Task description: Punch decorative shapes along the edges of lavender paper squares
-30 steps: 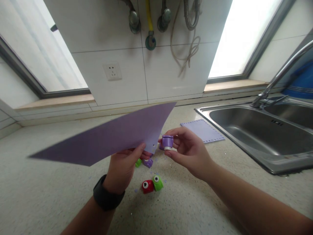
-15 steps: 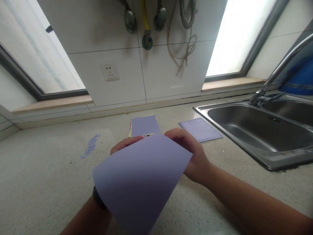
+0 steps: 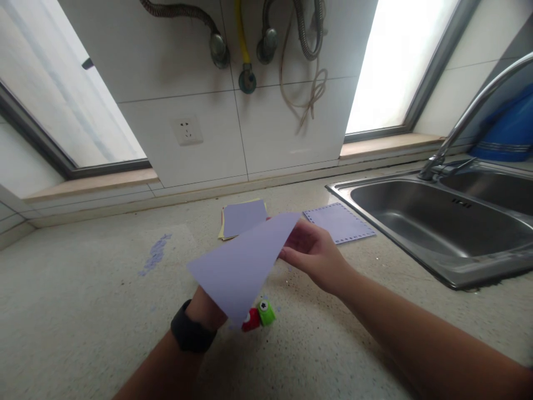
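A loose purple sheet [image 3: 245,261] is raised over the counter, curved and tilted. My right hand [image 3: 314,253] has its fingers closed at the sheet's right edge. Most of my left hand [image 3: 209,311] is behind the sheet, its fingers hidden; a dark watch is on that wrist. Below the sheet, a green punch [image 3: 267,314] and a red punch [image 3: 251,320] stand side by side on the counter. Behind the sheet lies a paper stack [image 3: 244,218] with purple on top and yellow edges. To the right lies a purple sheet with small holes along its edges [image 3: 339,223].
A steel sink [image 3: 412,222] with a faucet [image 3: 453,133] is at the right. Small purple paper bits [image 3: 155,254] lie at the left. Hoses and a socket [image 3: 186,130] are on the wall behind. A blue object [image 3: 506,133] stands beyond the sink.
The held sheet has moved up and turned, showing less of its face. The green and red punches and more of the left wrist with its watch have come into view. The view has shifted slightly.
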The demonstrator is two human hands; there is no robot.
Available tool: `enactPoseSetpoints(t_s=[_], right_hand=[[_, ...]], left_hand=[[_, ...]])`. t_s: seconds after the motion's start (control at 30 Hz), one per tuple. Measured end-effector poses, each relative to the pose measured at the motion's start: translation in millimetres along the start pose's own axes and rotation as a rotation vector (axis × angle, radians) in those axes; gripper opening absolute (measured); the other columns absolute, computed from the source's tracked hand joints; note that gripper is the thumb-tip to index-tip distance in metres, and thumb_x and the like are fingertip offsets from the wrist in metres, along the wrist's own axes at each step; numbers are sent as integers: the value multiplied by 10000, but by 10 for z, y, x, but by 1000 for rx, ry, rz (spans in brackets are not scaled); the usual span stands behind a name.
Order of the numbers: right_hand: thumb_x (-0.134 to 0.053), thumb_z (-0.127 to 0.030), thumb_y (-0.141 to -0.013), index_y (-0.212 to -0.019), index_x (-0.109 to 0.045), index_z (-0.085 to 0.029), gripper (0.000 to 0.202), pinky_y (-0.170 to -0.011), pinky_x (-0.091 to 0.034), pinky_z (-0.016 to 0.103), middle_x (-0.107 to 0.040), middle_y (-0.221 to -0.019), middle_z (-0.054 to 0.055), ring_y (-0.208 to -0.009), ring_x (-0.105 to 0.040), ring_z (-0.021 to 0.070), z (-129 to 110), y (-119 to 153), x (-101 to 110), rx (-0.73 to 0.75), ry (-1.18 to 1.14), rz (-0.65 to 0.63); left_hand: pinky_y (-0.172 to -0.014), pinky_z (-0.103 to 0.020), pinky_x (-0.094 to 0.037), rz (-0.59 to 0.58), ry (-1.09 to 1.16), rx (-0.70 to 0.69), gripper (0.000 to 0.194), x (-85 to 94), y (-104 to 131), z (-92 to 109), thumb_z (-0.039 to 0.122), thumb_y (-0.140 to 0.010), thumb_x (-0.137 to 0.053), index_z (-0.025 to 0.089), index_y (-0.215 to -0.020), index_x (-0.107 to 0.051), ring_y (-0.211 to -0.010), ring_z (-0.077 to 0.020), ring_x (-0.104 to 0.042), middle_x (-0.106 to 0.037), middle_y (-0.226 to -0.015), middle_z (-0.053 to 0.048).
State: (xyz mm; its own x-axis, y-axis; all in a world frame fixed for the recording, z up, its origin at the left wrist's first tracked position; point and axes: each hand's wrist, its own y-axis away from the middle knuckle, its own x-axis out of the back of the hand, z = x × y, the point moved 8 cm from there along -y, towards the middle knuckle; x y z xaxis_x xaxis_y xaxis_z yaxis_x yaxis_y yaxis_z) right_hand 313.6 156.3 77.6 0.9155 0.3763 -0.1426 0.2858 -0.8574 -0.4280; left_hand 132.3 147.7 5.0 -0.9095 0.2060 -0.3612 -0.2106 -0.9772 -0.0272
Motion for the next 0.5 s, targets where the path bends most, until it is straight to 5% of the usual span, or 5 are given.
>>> enactPoseSetpoints(t_s=[0.17,0.23,0.33,0.5], right_hand=[[-934,-286,-766,-1033,-746,-212,334,-808,-672,336,-791,-933,37,-851,-763,159,108,-44,175,-91,-67,119],[-949,-288,-743,-1017,-754,-204,347,-785,-665,309,-792,-937,37,-837,-756,147,135,-72,259,-123,-62,147],[-963,-289,-720,-991,-765,-191,349,-834,-651,301,-792,-988,41,-874,-754,137,155,-114,334,-175,-49,124],[-944,-250,-755,-987,-749,-168,314,-751,-628,234,-752,-847,4,-761,-722,95,226,-108,271,-278,-56,-38]], left_hand=[[-657,-273,-622,-52,5,157,267,-225,12,139,356,-859,-821,143,-1019,-807,-723,-191,-768,-834,-922,-126],[-738,-315,-639,-152,-81,202,351,-265,47,262,426,-883,-798,96,-1001,-808,-803,-229,-784,-831,-973,-184],[-850,-447,-650,-172,-46,105,405,-114,75,548,495,-888,-763,147,-1093,-796,-1051,-347,-773,-813,-1145,-186],[-796,-375,-641,-168,-132,83,432,168,88,694,473,-866,-795,192,-1194,-793,-922,-285,-787,-819,-1135,-147]])
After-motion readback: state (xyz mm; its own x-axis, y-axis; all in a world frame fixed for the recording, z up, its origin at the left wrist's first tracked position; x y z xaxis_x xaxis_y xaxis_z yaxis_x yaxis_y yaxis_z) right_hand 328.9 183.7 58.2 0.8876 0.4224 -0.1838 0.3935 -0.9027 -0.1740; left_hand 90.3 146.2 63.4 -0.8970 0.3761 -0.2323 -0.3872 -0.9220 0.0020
